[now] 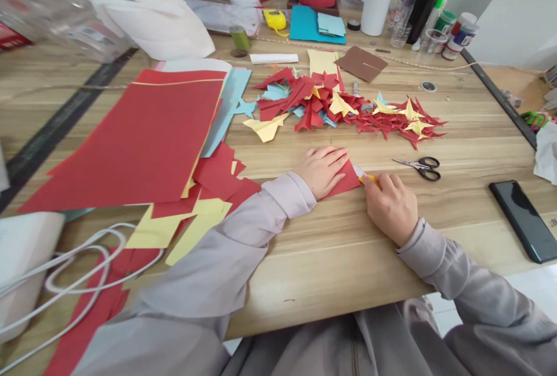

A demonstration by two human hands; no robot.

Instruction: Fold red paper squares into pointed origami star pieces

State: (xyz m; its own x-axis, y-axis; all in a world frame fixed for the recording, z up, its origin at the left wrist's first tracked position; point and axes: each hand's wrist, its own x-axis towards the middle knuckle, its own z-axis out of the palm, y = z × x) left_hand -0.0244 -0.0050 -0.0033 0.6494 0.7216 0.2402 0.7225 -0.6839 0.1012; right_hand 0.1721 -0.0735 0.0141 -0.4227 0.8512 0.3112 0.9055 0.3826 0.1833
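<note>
Red paper triangle (343,177) held flat against the table (278,283) by left-hand fingers (334,158), lying together to stop sliding, with right-hand fingers (378,185) clamped on a small yellow piece (369,179) at its corner.

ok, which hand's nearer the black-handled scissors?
Right. The right hand is just in front of the black-handled scissors and slightly left of them, not touching. The left hand is farther left, resting on the red paper.

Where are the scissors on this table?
Head view: the black-handled scissors lie just beyond the right hand, below the pile of folded paper shapes.
</note>
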